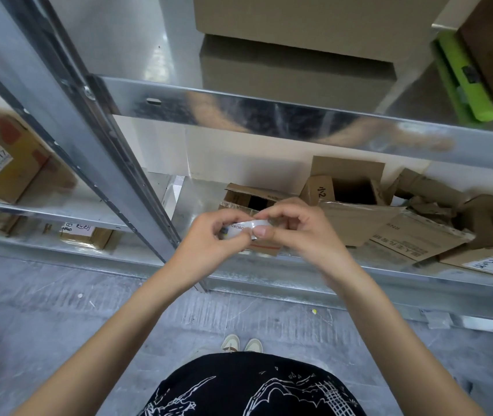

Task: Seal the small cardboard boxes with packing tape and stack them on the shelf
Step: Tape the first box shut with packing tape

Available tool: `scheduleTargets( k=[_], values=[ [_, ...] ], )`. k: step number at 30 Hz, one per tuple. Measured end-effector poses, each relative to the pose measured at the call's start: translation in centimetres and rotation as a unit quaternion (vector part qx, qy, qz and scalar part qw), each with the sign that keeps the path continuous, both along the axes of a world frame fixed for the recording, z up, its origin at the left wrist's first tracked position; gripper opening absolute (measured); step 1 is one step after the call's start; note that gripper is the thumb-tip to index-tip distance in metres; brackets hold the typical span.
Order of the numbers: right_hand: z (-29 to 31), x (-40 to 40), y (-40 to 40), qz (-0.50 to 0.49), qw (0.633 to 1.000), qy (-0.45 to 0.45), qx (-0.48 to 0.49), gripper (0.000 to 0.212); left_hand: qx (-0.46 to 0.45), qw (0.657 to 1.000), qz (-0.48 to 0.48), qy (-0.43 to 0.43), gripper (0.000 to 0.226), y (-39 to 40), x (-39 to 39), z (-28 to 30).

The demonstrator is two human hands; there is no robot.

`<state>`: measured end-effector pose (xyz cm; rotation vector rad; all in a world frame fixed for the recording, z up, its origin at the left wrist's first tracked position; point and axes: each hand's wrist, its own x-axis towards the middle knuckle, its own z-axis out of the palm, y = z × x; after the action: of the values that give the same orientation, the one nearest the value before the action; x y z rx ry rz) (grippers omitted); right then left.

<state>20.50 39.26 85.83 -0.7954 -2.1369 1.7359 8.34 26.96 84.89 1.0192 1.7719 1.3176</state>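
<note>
A roll of clear packing tape with a white printed core sits between both my hands, held in front of the lower shelf. My left hand grips the roll from the left. My right hand curls over its right side, thumb pressed on the tape surface. Just behind and below the hands a small cardboard box lies on the lower metal shelf, mostly hidden. Another small open box sits behind it.
Several opened and crumpled cardboard boxes crowd the lower shelf to the right. Two larger closed boxes are stacked on the upper shelf, beside a green tool. A steel upright stands on the left, labelled parcels beyond it.
</note>
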Motion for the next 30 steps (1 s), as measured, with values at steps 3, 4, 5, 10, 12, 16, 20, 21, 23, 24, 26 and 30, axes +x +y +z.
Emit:
scheduleTargets(
  k=[3,4,5,10,12,16,20,21,23,24,26,30],
  values=[
    [0.7,0.1,0.3,0.039,0.999,-0.019,-0.014,0.016,-0.007,1.000,-0.020,0.013,0.023,-0.1,-0.2,0.5],
    [0.7,0.0,0.2,0.046,0.998,-0.030,-0.007,0.014,-0.012,0.999,-0.024,0.021,0.020,-0.1,-0.3,0.6],
    [0.7,-0.1,0.2,0.050,0.998,-0.043,0.012,0.013,-0.017,0.999,-0.029,0.033,0.019,-0.1,-0.3,0.7],
    [0.2,-0.7,-0.8,0.046,0.991,-0.093,0.086,0.009,-0.038,0.994,-0.049,0.090,0.016,0.0,-0.5,0.6],
    [0.1,-0.8,-0.9,0.047,0.991,-0.093,0.085,0.010,-0.038,0.995,-0.050,0.078,0.015,-0.1,-0.6,0.5],
    [-0.3,-0.7,-0.9,0.038,0.992,-0.086,0.078,0.010,-0.043,0.996,-0.059,0.051,0.017,-0.2,-0.7,0.2],
    [-1.0,-0.6,-1.4,0.014,0.991,-0.081,0.103,0.014,-0.046,0.997,-0.062,0.021,0.016,-0.2,-0.5,0.2],
    [-1.3,-0.6,-1.5,0.000,0.991,-0.075,0.109,0.018,-0.046,0.997,-0.063,0.019,0.016,-0.2,-0.5,0.2],
    [-1.7,-0.4,-1.4,0.003,0.995,-0.058,0.084,0.018,-0.051,0.996,-0.070,0.037,0.013,-0.2,-0.7,0.2],
    [-1.6,-0.2,-1.3,0.022,0.997,-0.053,0.059,0.015,-0.057,0.994,-0.073,0.049,0.013,-0.2,-0.9,0.2],
    [-1.7,0.1,-1.2,0.056,0.996,-0.063,0.034,0.015,-0.069,0.993,-0.081,0.050,0.017,-0.2,-1.1,0.1],
    [-2.1,0.1,-1.5,0.044,0.996,-0.075,0.011,0.017,-0.081,0.991,-0.093,0.054,0.020,-0.2,-0.8,0.0]
  ],
)
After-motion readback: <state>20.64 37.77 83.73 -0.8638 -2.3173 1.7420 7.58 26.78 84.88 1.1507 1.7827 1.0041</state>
